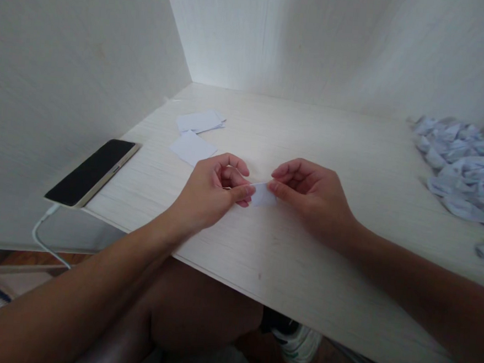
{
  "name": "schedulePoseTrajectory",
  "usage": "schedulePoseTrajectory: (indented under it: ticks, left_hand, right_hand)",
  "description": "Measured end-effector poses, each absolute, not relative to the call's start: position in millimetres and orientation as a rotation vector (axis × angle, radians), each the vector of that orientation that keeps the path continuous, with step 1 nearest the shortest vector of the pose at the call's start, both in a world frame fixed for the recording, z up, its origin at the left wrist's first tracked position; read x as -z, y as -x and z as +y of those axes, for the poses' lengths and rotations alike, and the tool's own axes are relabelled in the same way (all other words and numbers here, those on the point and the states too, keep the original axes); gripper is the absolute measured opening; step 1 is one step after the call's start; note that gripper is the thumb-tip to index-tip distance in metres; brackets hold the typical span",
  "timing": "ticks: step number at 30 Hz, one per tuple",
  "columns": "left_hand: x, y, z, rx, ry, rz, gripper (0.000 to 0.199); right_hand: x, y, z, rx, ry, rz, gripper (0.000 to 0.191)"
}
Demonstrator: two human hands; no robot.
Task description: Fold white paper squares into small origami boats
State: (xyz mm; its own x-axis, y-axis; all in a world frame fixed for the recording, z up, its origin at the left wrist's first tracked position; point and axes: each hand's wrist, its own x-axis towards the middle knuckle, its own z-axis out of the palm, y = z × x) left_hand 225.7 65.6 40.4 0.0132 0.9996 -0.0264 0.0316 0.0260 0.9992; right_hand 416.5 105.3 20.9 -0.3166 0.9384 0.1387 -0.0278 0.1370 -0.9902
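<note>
A small piece of white paper (261, 196) is stretched between my two hands, just above the pale tabletop. My left hand (216, 188) pinches its left end between thumb and fingers. The right end is gripped by my right hand (311, 194), thumb on the near side. Part of the paper is hidden behind the fingertips. Beyond my left hand lies a loose white paper sheet (192, 147), and behind that a small stack of paper sheets (198, 121).
A black-screened phone (93, 171) rests at the table's left edge, with a white cable (40, 225) plugged in. On the right spreads a heap of folded white paper pieces (471, 164). White walls (244, 32) close off the back and left. A shoe (299, 346) shows below the table.
</note>
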Motion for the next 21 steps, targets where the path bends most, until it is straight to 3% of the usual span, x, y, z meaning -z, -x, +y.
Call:
schedulePoseTrajectory:
  ticks: [21]
  left_hand:
    - [-29.5,-228.8,65.3,-1.052,-1.252,1.284,0.039]
  right_hand:
    - [-15.8,-414.0,109.5,-1.416,0.875,-1.357,0.023]
